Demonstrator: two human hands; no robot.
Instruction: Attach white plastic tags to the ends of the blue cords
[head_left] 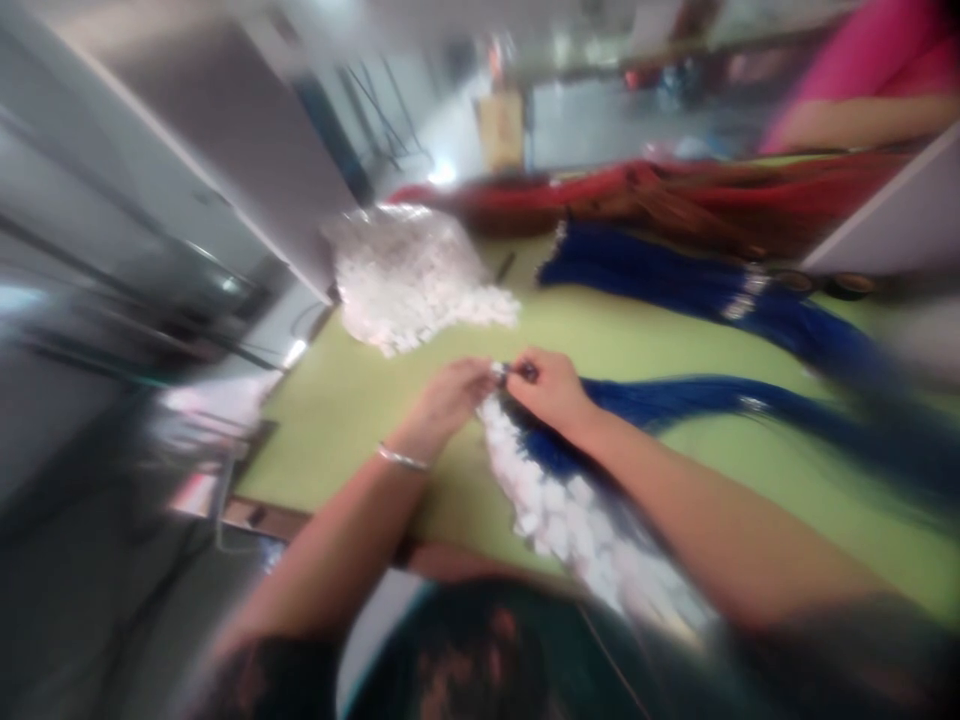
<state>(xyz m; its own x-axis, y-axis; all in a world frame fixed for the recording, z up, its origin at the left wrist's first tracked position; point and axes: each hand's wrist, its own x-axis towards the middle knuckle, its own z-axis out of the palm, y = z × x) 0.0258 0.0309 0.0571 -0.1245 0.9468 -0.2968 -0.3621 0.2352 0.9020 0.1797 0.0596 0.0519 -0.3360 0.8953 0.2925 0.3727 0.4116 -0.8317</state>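
Note:
My left hand (450, 392) has its fingers pinched on a small white connector (498, 373) above the green table. Right beside it, my right hand (551, 388) is closed with thumb and fingers together, close against the connector. What sits in the right fingers looks like the dark end of a blue wire, though blur hides the detail. Below my hands, a long row of white connectors (559, 515) runs toward my right forearm, with blue wire showing beside it. Loose blue wires (705, 388) stretch away to the right from behind my right hand.
A clear plastic bag (409, 265) spills many white connectors onto the green tabletop (322, 430). Behind lies a tied blue wire bundle (645, 265), with red and brown wires (675, 195) beyond. Dark tape rolls (847, 286) sit at right. Another person's arm (870, 122) shows at upper right.

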